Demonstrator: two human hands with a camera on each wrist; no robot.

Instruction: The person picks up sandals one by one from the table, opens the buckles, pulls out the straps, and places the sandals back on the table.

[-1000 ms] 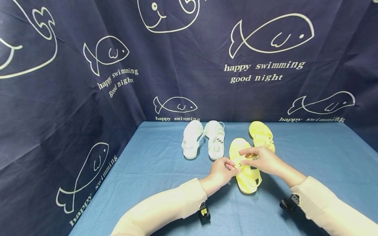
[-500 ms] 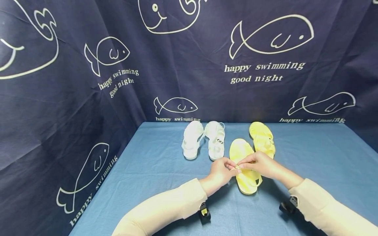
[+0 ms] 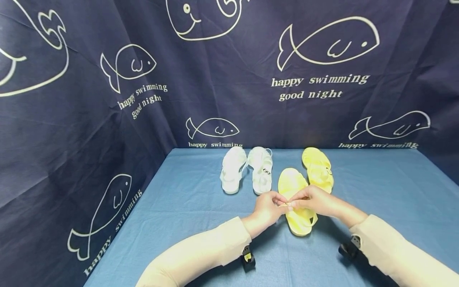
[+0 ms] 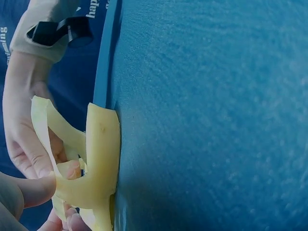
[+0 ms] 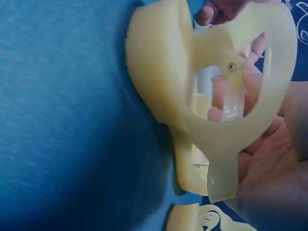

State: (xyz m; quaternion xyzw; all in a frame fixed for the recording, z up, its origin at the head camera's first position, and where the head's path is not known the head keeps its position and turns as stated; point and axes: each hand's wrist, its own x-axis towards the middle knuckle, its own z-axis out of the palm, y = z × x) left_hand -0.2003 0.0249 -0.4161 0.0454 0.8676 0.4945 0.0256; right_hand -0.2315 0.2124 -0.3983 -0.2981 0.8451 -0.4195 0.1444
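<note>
A yellow strappy sandal lies flat on the blue cloth, toe and heel pointing away from and toward me. At its left edge my left hand pinches the sandal's strap between thumb and fingers. From the other side my right hand pinches the same strap, and the fingertips of both hands nearly meet. In the right wrist view a round hole or stud shows on the strap, with right-hand fingers behind it. Fingers partly hide the fastening.
The second yellow sandal lies behind and to the right. Two white sandals stand side by side at back left. A blue cloth covers the table; dark fish-print curtains hang behind and at left.
My right hand has lowered and moved slightly left, its spread thumb and fingers closing on the strap beside the left hand. My left hand and the sandals stay in place.
</note>
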